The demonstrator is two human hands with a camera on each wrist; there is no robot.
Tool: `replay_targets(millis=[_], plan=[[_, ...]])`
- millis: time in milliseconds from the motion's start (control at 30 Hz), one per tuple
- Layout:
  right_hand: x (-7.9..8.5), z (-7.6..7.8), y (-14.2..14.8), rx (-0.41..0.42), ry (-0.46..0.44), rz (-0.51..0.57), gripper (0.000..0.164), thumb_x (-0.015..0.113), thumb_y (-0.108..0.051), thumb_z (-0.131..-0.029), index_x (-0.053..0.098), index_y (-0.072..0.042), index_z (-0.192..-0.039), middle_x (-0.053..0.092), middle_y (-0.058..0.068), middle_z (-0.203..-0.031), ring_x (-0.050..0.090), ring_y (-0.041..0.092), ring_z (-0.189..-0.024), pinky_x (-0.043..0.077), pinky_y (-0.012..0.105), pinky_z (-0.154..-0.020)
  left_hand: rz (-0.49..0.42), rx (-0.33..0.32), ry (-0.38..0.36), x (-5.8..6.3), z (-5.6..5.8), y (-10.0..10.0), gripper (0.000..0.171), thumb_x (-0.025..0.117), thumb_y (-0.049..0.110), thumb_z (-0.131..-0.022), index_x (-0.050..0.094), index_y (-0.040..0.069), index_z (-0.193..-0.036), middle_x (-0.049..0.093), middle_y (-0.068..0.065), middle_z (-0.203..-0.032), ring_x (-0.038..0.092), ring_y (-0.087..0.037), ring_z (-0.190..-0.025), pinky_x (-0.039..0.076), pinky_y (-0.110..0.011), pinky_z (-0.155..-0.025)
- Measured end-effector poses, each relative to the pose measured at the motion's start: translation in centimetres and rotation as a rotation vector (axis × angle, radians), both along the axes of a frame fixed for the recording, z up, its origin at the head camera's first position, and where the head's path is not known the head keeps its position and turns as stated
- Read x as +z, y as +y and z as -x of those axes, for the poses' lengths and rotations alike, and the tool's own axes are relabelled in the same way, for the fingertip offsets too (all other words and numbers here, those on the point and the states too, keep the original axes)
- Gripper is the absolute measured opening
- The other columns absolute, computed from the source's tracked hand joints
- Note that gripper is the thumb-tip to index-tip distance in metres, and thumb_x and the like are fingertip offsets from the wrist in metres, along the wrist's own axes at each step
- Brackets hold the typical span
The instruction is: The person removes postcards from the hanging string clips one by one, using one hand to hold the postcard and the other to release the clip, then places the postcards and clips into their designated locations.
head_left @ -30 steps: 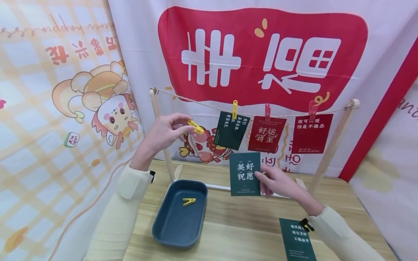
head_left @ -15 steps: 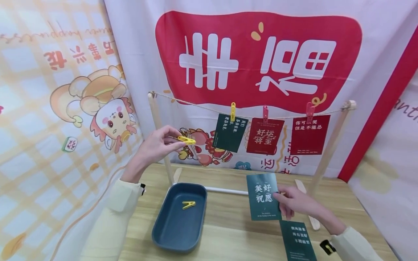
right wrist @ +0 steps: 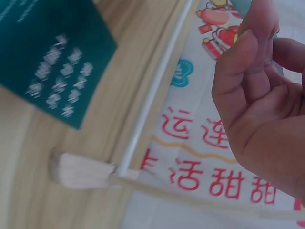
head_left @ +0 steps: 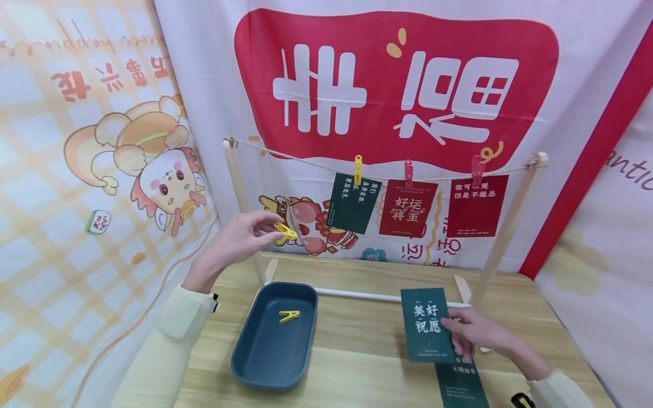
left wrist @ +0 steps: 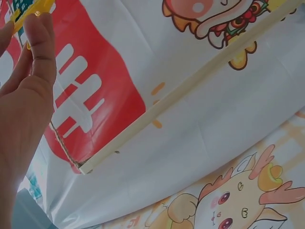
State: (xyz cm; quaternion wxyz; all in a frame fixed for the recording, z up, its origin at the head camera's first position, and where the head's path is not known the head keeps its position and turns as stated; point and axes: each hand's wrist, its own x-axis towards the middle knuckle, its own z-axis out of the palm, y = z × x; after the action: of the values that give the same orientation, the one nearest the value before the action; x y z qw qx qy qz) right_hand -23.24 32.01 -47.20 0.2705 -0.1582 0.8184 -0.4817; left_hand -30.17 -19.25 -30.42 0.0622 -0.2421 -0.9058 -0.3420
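My left hand (head_left: 229, 246) pinches a yellow clothespin (head_left: 285, 230) between thumb and fingers, left of the hung cards. In the left wrist view, the same clothespin (left wrist: 42, 6) shows at the top left corner. A green card (head_left: 424, 334) with white characters is pinched at its right edge by my right hand (head_left: 474, 331), low over the table. Beneath it, partly covered, lies a second green card (head_left: 461, 385); the right wrist view shows this card (right wrist: 52, 52) large. From a string (head_left: 301, 160) hang a green card (head_left: 353, 207) and two red cards (head_left: 407, 212).
A dark blue tray (head_left: 270, 362) on the wooden table (head_left: 362, 362) holds another yellow clothespin (head_left: 289, 316). Wooden posts (head_left: 238, 181) carry the string at both ends, with a white bar (head_left: 364, 296) low between them. A printed cloth (head_left: 398, 102) hangs behind.
My right hand has carried its green card down and to the right, over the card on the table. My left hand, still pinching the clothespin, has moved lower and slightly left.
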Motion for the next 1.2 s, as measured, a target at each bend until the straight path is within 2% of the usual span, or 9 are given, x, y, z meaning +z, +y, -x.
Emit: replay_targets(millis=[100,233,467,667,900,1067,1200], plan=[[-0.8,-0.5,1.2,0.005,-0.049,-0.001,0.032,0.047,-0.028,-0.104,0.053,0.002,-0.11,0.068,0.017,-0.069,0.067,0.029,-0.053,0.055,0.033,-0.05,0.059,-0.024,0.032,-1.0,-0.1,-0.1,0.032,0.071,0.026,-0.091,0.065,0.011,-0.119,0.073,-0.003,-0.099,0.068,-0.017,-0.089,0.057,-0.032,-0.077],[-2.0,-1.7,3.0,0.001,-0.084,-0.012,0.031,0.046,-0.028,-0.105,0.055,0.002,-0.104,0.068,0.015,-0.068,0.066,0.022,-0.053,0.053,0.028,-0.049,0.116,-0.045,0.047,-3.2,-0.2,-0.1,0.026,0.067,0.022,-0.094,0.065,0.008,-0.116,0.073,-0.002,-0.095,0.068,-0.014,-0.087,0.057,-0.035,-0.078],[-5.0,-3.7,5.3,-0.039,-0.173,-0.006,0.033,0.047,-0.032,-0.104,0.054,0.0,-0.103,0.068,0.007,-0.068,0.065,0.012,-0.054,0.051,0.024,-0.051,0.15,-0.041,-0.08,-7.7,-0.8,0.5,0.026,0.069,0.021,-0.092,0.065,0.006,-0.114,0.071,-0.002,-0.095,0.066,-0.012,-0.085,0.057,-0.029,-0.075],[-7.0,-4.8,5.7,-0.062,-0.202,0.008,0.031,0.047,-0.032,-0.104,0.055,-0.002,-0.099,0.068,0.0,-0.064,0.061,0.005,-0.05,0.045,0.018,-0.048,0.202,-0.044,-0.17,-11.3,-0.9,0.8,0.021,0.071,0.018,-0.09,0.065,0.008,-0.107,0.071,-0.001,-0.094,0.066,-0.012,-0.087,0.057,-0.034,-0.078],[-7.8,-5.3,5.8,-0.154,-0.214,-0.037,0.034,0.051,-0.036,-0.101,0.057,-0.003,-0.098,0.064,-0.003,-0.061,0.059,0.006,-0.051,0.042,0.018,-0.05,0.214,-0.052,-0.241,-13.4,-1.4,0.8,0.017,0.072,0.015,-0.089,0.064,0.008,-0.103,0.068,0.0,-0.09,0.063,-0.012,-0.084,0.056,-0.033,-0.075],[-8.5,-5.2,5.7,-0.156,-0.205,-0.032,0.033,0.053,-0.036,-0.1,0.057,-0.004,-0.094,0.062,-0.003,-0.06,0.057,0.007,-0.051,0.04,0.019,-0.05,0.225,-0.079,-0.259,-15.0,-1.5,0.7,0.018,0.072,0.015,-0.089,0.064,0.009,-0.104,0.068,0.002,-0.09,0.063,-0.01,-0.082,0.055,-0.029,-0.072],[-9.0,-4.5,6.2,-0.143,-0.191,-0.003,0.029,0.049,-0.03,-0.103,0.057,-0.003,-0.098,0.055,-0.007,-0.056,0.049,0.003,-0.045,0.039,0.017,-0.045,0.22,-0.084,-0.285,-16.1,-1.5,0.5,0.018,0.071,0.014,-0.09,0.064,0.008,-0.104,0.068,0.0,-0.091,0.062,-0.011,-0.082,0.055,-0.03,-0.07]])
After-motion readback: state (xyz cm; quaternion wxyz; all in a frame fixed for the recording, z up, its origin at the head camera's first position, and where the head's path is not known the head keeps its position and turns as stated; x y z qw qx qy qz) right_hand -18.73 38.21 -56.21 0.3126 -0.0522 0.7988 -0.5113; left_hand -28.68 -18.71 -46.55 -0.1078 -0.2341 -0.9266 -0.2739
